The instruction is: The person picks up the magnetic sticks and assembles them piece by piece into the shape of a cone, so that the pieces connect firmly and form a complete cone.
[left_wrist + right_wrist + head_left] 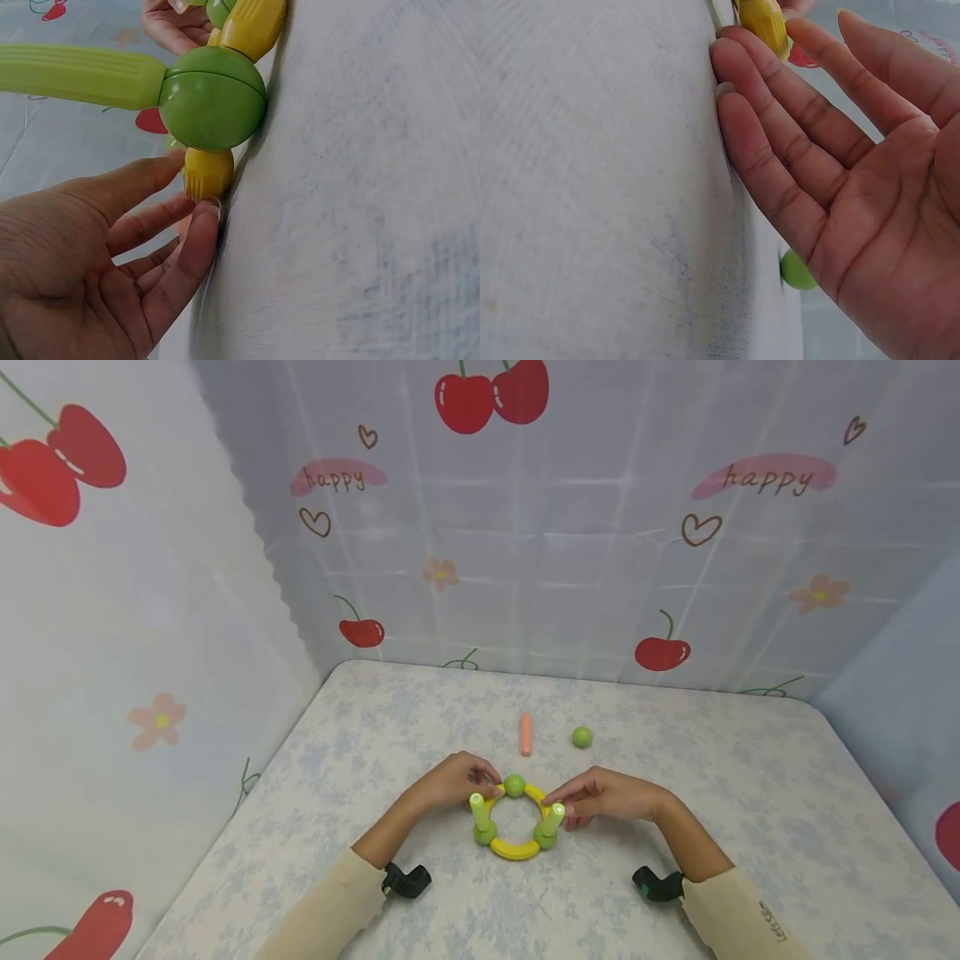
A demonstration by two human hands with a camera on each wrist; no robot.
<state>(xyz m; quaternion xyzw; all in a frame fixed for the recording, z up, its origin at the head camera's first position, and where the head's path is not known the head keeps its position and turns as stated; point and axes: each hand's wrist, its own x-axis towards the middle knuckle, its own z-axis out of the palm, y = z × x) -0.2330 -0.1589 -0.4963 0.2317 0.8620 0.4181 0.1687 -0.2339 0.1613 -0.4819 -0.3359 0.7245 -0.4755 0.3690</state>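
On the table lies a ring of yellow curved rods (515,849) joined by green balls (514,786). Two light green rods (478,811) stick up from the two near balls. At the ring's far left, my left hand (453,781) pinches a yellow curved rod (208,174) between thumb and fingers, just past a green ball (213,99). My right hand (618,795) is at the ring's right side. Its extended fingers reach the yellow rod (763,26) there, with the fingertips right at it and the lower fingers along the tabletop.
Behind the ring lies a pink rod (526,735), with a loose green ball (582,737) to its right. Curtains (517,543) printed with cherries stand behind and beside the patterned table (405,710). Each wrist wears a black camera mount (408,881).
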